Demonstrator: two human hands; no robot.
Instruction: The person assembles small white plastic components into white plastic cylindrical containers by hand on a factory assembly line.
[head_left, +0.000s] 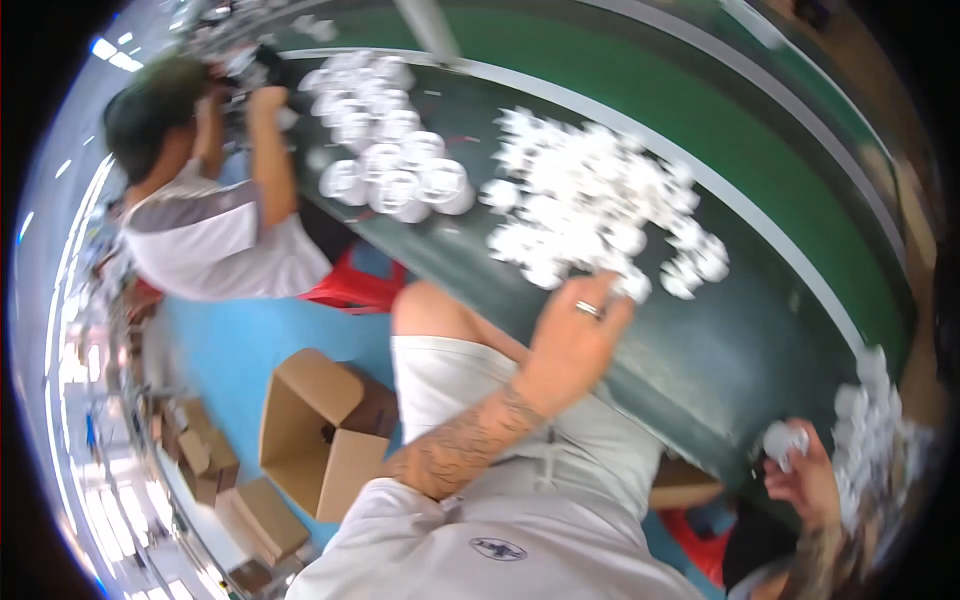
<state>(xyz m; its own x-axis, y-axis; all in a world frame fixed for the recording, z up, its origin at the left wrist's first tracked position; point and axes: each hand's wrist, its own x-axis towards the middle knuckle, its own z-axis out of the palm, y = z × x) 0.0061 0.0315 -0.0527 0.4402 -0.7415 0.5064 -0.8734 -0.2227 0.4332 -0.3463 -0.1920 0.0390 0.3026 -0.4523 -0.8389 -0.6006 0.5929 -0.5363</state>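
Observation:
My left hand (580, 325), with a ring on one finger, reaches over the near edge of a heap of small white plastic parts (590, 190). Its fingers close on one white plastic part (632, 286) at that edge; blur hides its exact shape. Off to the right, my right hand (803, 475) grips a round white plastic piece (785, 443) between thumb and fingers, close to the bench's near edge. Beside it stands a pile of white pieces (870, 440), smeared and hard to tell apart.
White round cups (400, 185) stand grouped on the dark green bench (720, 345) at left. A co-worker (210, 220) sits beyond them near a red stool (355, 285). An open cardboard box (300, 430) is on the blue floor. Dark clothing (757, 540) shows at lower right.

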